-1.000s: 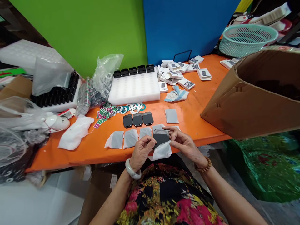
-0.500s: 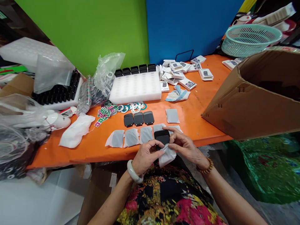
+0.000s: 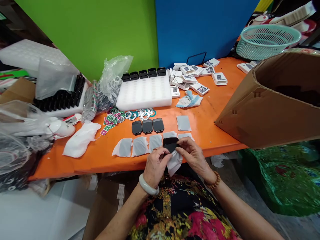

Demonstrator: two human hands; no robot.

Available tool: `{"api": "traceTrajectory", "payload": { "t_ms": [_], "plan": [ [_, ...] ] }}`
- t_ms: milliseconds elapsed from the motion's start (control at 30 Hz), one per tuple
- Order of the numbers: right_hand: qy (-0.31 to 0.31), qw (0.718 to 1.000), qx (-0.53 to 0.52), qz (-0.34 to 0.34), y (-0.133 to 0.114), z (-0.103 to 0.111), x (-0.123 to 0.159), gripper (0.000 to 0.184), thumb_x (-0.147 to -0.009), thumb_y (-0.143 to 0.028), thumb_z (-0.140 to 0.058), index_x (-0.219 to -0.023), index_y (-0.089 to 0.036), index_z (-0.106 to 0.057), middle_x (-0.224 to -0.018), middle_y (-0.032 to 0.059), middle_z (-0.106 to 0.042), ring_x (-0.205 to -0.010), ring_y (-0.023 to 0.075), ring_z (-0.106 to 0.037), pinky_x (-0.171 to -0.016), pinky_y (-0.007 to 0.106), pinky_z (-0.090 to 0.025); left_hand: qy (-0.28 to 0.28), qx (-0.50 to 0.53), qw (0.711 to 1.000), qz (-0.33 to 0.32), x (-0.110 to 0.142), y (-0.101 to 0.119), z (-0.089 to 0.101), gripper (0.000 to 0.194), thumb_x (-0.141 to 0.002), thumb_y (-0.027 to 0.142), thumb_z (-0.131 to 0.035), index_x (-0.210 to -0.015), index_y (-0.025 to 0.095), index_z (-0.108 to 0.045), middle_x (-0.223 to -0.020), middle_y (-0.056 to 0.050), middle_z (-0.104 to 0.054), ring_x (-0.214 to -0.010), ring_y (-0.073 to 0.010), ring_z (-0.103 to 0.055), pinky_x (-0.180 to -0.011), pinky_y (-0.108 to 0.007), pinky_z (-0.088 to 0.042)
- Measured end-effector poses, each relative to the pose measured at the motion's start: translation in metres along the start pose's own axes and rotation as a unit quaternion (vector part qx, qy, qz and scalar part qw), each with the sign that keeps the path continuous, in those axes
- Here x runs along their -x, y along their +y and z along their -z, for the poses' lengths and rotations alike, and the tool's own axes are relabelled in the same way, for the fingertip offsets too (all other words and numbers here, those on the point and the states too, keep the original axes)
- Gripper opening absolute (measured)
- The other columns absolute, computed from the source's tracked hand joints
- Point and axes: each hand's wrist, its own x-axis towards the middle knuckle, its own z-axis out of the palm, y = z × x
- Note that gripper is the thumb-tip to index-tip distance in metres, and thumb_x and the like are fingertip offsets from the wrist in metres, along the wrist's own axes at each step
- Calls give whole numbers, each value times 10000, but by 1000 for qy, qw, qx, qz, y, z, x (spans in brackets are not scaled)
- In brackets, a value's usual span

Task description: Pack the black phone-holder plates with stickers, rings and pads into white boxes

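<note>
The green panel (image 3: 100, 30) stands at the far side, left of the blue panel (image 3: 195, 26). The open cardboard box (image 3: 260, 113) is located at right. The mesh basket (image 3: 246, 49) lies beyond it; the green plastic sheeting (image 3: 282, 186) lies below, near right.

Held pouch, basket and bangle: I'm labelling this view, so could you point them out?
Held pouch (image 3: 174, 163): head view, its lower part.
Basket (image 3: 252, 52): head view, its front wall.
Bangle (image 3: 146, 188): head view, the band's lower side.
</note>
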Motion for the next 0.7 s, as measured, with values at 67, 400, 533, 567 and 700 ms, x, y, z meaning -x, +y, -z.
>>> {"api": "traceTrajectory", "payload": {
  "t_ms": [67,400,533,567,700],
  "plan": [
    [8,1000,-6,-9,1,-2,0,167,-809,-350,-649,-903,-232,-576,-820,1,-557,-723,141,-544,-633,247,-456,13,-24,999,-39,0,-2,-1,123,-855,220,-530,-767,190,-611,-779,-30,-614,-808,-175,-592,-751,-294,-462],
    [79,996,32,-39,5,-16,4,133,-796,-327,-624,-853,-222,-565,-795,14,-578,-698,161,-565,-621,273,-477,44,-100,991,-71,-3,-20,-11,89,-821,148,-584,-749,191,-615,-940,-94,-661,-1134,-259,-570,-925,-417,-482],
    [85,994,64,-11,5,-19,5,65,-812,-265,-596,-853,-222,-571,-809,15,-580,-736,161,-569,-640,267,-469,45,-152,984,-84,0,-17,-13,115,-829,108,-559,-740,179,-572,-1049,-113,-621,-1156,-259,-543,-943,-417,-471],
    [84,994,72,-4,5,-20,5,52,-820,-255,-588,-857,-222,-572,-812,15,-581,-741,160,-570,-643,268,-467,53,-173,979,-92,1,-16,-13,112,-831,104,-553,-748,178,-565,-1088,-118,-598,-1153,-261,-535,-953,-425,-461],
    [89,990,103,23,6,-22,7,47,-852,-244,-562,-893,-225,-572,-832,16,-583,-740,155,-576,-643,268,-467,83,-255,952,-148,3,-11,-13,98,-859,111,-500,-798,171,-547,-1109,-130,-535,-1050,-253,-545,-916,-428,-462]
  ]
}}
